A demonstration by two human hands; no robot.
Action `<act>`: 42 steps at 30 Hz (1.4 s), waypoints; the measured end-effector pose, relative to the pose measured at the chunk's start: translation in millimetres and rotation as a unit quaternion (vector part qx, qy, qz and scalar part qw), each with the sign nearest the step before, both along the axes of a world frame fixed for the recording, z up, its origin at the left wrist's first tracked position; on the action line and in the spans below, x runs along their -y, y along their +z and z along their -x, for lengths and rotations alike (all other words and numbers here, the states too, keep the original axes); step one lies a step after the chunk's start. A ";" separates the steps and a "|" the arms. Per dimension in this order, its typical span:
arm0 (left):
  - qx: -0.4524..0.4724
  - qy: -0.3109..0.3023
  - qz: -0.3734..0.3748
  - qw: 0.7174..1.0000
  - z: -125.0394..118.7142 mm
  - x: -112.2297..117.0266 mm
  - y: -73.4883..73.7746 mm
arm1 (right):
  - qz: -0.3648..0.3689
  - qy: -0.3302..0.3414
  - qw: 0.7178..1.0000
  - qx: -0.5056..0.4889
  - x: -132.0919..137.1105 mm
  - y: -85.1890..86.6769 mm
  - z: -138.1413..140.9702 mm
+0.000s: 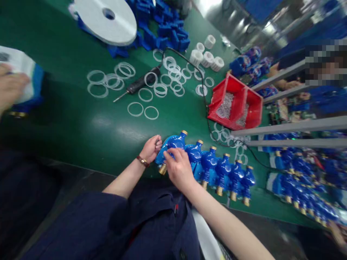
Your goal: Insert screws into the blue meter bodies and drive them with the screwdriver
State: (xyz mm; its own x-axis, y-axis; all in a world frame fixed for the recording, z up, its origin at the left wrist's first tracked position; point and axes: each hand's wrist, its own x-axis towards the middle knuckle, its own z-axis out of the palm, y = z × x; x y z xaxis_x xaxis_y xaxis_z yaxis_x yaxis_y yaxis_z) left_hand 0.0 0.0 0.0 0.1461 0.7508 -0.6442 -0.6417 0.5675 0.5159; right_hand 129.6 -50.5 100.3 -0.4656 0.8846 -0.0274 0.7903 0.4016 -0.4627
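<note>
Two hands [151, 148] [179, 167] are at one blue fitting [175, 142]; the white block's [24, 59] marking [4, 56] blurs.

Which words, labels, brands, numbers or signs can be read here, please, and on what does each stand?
No text can be read.
White piece: grey mark, too blurred to read.
Far blue parts: too blurred to tell.
Near blue parts, screwdriver, red bin: no readable text.

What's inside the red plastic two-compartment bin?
Piles of small silvery metallic-looking pieces lie in both compartments of the red bin; whatever lies beneath their top layer is covered.
</note>
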 end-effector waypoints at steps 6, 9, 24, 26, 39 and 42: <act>0.026 -0.045 0.003 0.999 3.8 15.2 4.5 | 0.336 0.125 0.930 -0.083 91.4 3.1 -39.9; 0.009 -0.064 0.003 0.998 8.6 13.3 3.6 | 0.425 0.095 0.888 -0.148 105.2 -10.6 -48.1; 0.191 -0.166 0.212 0.944 -157.0 106.0 132.4 | -0.046 -0.358 0.891 -0.274 132.3 38.2 -155.9; 0.198 -0.173 0.219 0.940 -190.9 117.7 127.5 | -0.104 -0.334 0.908 -0.229 142.2 37.5 -178.1; 0.062 -0.254 0.081 0.962 -266.7 169.5 124.4 | -0.106 -0.331 0.897 -0.273 182.8 14.4 -251.7; 0.020 -0.342 0.032 0.939 -267.6 169.7 119.9 | 0.014 -0.378 0.846 -0.376 184.2 17.1 -260.8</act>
